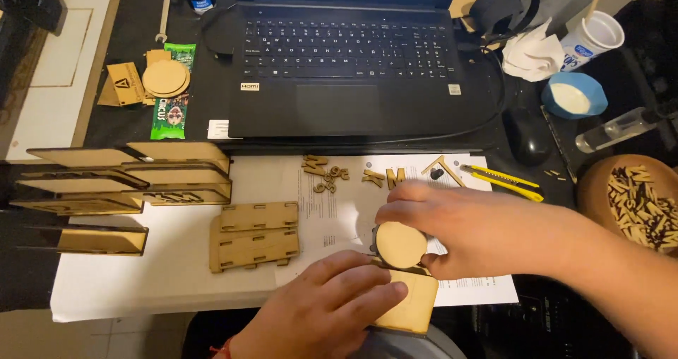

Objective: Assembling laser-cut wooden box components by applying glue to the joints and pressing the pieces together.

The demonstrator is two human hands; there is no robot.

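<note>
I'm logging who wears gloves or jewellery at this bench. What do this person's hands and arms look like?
Both the left hand and the right hand are bare, with no gloves, rings or sleeves showing. A thin red band circles the left wrist. The right forearm is uncovered.

1 head-worn camera looks steeply down, close over the desk (176, 281), facing the laptop (346, 55).

The round disc (400, 244) and slotted panels (254, 235) look like matt pale wood, lying on smooth white paper (176, 274).
</note>
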